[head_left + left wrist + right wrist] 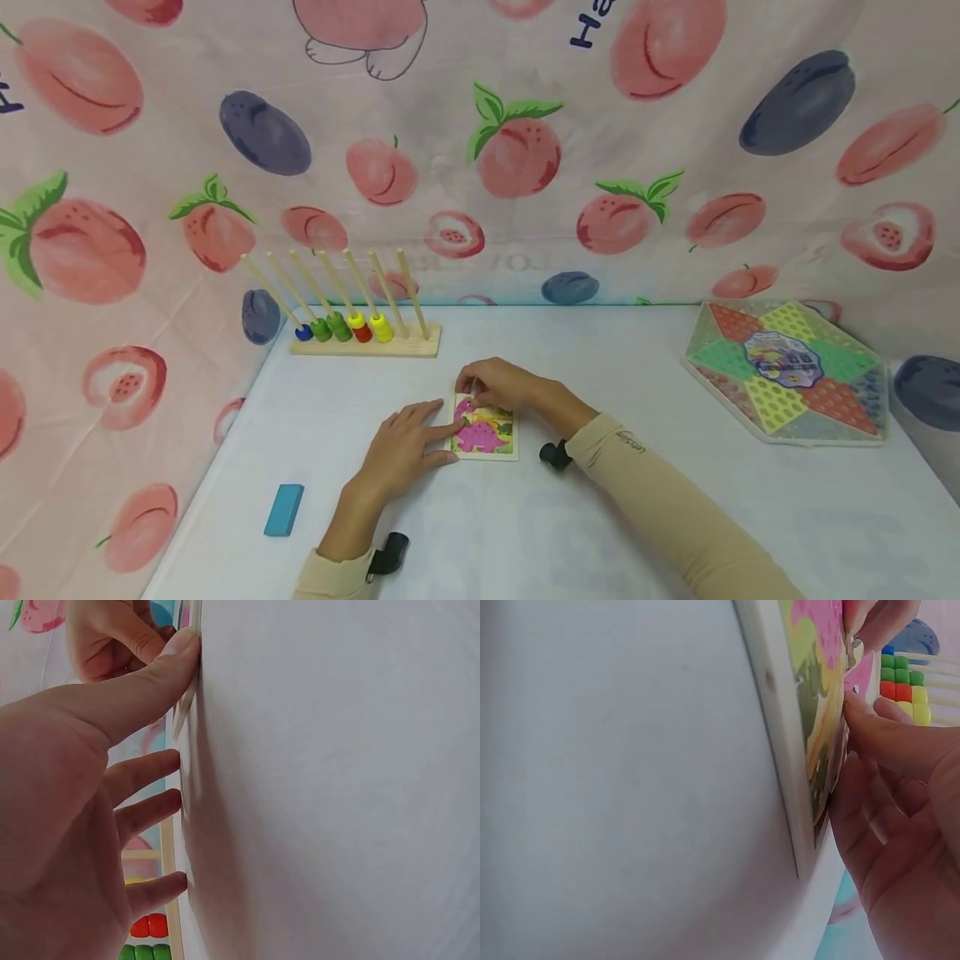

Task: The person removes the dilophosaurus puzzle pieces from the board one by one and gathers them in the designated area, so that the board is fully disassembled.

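A small jigsaw puzzle (486, 437) with a pink dinosaur picture lies in a pale wooden tray (487, 457) on the table. My right hand (498, 385) is over its far left corner, thumb and fingertips pinching a puzzle piece (861, 675) that sits slightly raised there. Most of that piece is hidden by the fingers. To the left of the tray is my left hand (401, 450), fingers spread, their tips touching the table. In the left wrist view the left thumb (161, 679) presses on the puzzle's edge.
A wooden counting rack (367, 350) with upright pegs and coloured beads stands at the back left. The blue block (284, 510) lies at the front left. A hexagonal board game box (787, 371) is at the right. Fruit-print cloth (517, 158) hangs behind the table.
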Demonstrator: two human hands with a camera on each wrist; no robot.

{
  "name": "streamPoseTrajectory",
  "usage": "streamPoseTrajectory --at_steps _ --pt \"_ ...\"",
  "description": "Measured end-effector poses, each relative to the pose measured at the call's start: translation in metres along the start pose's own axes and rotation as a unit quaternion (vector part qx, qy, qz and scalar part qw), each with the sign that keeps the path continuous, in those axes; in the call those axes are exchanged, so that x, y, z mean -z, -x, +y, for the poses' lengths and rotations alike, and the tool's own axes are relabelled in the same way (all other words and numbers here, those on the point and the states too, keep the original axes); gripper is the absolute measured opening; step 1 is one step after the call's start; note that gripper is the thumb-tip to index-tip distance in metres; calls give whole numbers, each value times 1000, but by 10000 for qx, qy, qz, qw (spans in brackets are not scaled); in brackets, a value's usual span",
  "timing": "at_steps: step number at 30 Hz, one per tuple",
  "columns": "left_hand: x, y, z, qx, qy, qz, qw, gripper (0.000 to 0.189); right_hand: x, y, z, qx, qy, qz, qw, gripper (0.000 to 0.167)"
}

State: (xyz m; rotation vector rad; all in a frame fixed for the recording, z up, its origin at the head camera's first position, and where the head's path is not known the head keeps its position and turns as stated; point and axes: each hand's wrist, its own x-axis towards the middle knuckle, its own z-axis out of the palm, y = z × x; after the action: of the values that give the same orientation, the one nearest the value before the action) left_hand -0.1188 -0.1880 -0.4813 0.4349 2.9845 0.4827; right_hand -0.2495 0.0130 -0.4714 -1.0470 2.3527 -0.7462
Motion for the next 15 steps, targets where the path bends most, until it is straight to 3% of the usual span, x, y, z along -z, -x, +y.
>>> streamPoseTrajectory --at_steps 15 --pt "4 0 1 30 135 30 9999 48 1 2 0 -103 -576 184 9981 14"
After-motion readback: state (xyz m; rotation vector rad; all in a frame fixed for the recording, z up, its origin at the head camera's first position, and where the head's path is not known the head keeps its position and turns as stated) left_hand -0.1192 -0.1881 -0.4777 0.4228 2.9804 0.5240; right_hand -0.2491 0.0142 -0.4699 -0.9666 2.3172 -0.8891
